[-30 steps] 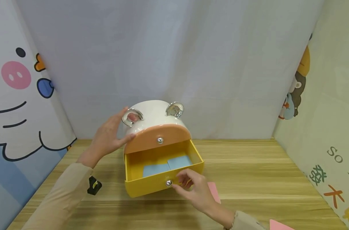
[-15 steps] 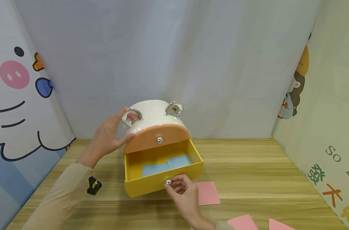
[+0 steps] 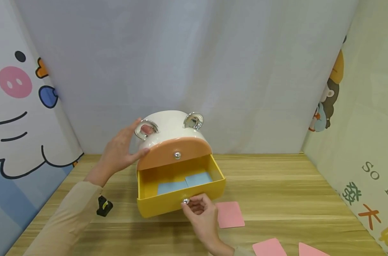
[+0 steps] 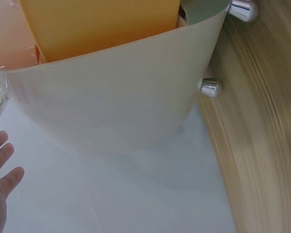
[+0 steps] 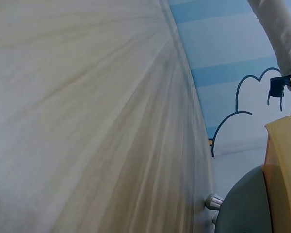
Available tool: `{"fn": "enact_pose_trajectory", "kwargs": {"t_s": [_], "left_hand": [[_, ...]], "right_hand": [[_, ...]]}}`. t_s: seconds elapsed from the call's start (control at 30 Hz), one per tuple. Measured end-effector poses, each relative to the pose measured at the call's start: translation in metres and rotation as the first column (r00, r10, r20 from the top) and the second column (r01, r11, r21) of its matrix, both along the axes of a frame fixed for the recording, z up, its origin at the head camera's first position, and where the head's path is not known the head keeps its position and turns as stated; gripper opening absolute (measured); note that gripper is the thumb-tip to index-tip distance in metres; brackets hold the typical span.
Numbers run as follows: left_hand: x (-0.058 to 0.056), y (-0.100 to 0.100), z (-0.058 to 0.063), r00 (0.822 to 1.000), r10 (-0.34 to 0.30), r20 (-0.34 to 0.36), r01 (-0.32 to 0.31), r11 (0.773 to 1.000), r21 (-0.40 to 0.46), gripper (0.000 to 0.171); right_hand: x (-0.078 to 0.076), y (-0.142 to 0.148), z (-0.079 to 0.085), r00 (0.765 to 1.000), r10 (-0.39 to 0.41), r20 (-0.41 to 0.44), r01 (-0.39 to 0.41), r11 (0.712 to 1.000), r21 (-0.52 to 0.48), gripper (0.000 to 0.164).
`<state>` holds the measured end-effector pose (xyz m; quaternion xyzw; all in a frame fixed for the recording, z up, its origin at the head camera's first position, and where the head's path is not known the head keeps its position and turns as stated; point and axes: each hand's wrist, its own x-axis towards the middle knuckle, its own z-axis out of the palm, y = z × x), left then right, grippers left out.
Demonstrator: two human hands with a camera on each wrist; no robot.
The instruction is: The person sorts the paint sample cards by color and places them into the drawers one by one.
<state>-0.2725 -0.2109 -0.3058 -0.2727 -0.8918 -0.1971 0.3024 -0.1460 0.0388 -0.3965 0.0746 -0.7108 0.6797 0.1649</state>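
A small white cabinet [image 3: 168, 122] with two silver ear-like rings stands on the table. Its orange upper drawer [image 3: 160, 153] is closed, while the yellow lower drawer [image 3: 155, 208] is pulled out with two light blue cards [image 3: 198, 179] lying inside. My left hand [image 3: 117, 151] rests against the cabinet's left side, thumb and fingers spread around it. With thumb and fingers, my right hand [image 3: 204, 218] pinches the silver knob [image 3: 186, 201] of the yellow drawer. In the left wrist view, the cabinet's white side [image 4: 121, 102] fills the upper part, with silver feet on its underside.
Pink cards lie on the wooden table [image 3: 270, 192]: one [image 3: 231, 214] right of my right hand, another [image 3: 270, 248] and a third [image 3: 310, 250] at the front edge. A small black object [image 3: 104, 206] shows beside my left sleeve. A pale curtain [image 3: 245, 71] hangs behind.
My right hand has moved left onto the yellow drawer's knob and now pinches it, uncovering pink cards. The drawer has barely shifted. My left hand keeps its place.
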Motion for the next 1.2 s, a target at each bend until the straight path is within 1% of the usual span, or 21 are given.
{"fn": "enact_pose_trajectory", "kwargs": {"t_s": [0.13,0.23,0.47,0.6,0.67,0.9,1.03,1.2], "left_hand": [[0.000,0.001,0.001,1.000,0.002,0.002,-0.002,1.000,-0.005,0.085],[0.000,0.000,0.001,1.000,0.007,0.004,-0.007,1.000,-0.007,0.085],[0.000,0.000,0.001,1.000,0.003,0.000,-0.003,1.000,-0.004,0.086],[0.000,0.000,0.001,1.000,0.002,0.008,-0.002,1.000,-0.003,0.086],[0.000,0.000,0.001,1.000,0.000,0.012,0.000,1.000,-0.002,0.086],[0.000,0.000,0.001,1.000,-0.006,0.020,0.006,1.000,-0.002,0.086],[0.000,0.000,0.001,1.000,-0.003,0.017,0.003,1.000,-0.003,0.087],[0.000,0.000,0.001,1.000,-0.001,0.014,0.001,1.000,-0.007,0.087]], "right_hand": [[-0.003,-0.001,0.002,1.000,0.005,-0.020,-0.005,1.000,0.014,0.015],[-0.008,-0.003,0.005,1.000,0.008,-0.017,-0.008,1.000,0.024,0.015],[-0.023,-0.006,0.014,1.000,0.014,-0.004,-0.013,0.998,0.069,0.014],[-0.034,-0.009,0.015,1.000,0.009,-0.003,-0.009,0.996,0.094,0.014],[-0.039,-0.010,0.013,1.000,0.011,-0.011,-0.010,0.995,0.095,0.015],[-0.070,-0.012,-0.011,1.000,0.003,0.010,-0.005,0.993,0.121,0.017],[-0.077,-0.013,-0.012,1.000,0.008,-0.012,-0.006,0.991,0.137,0.018],[-0.082,-0.014,-0.009,1.000,0.006,-0.004,-0.005,0.989,0.145,0.018]]}}
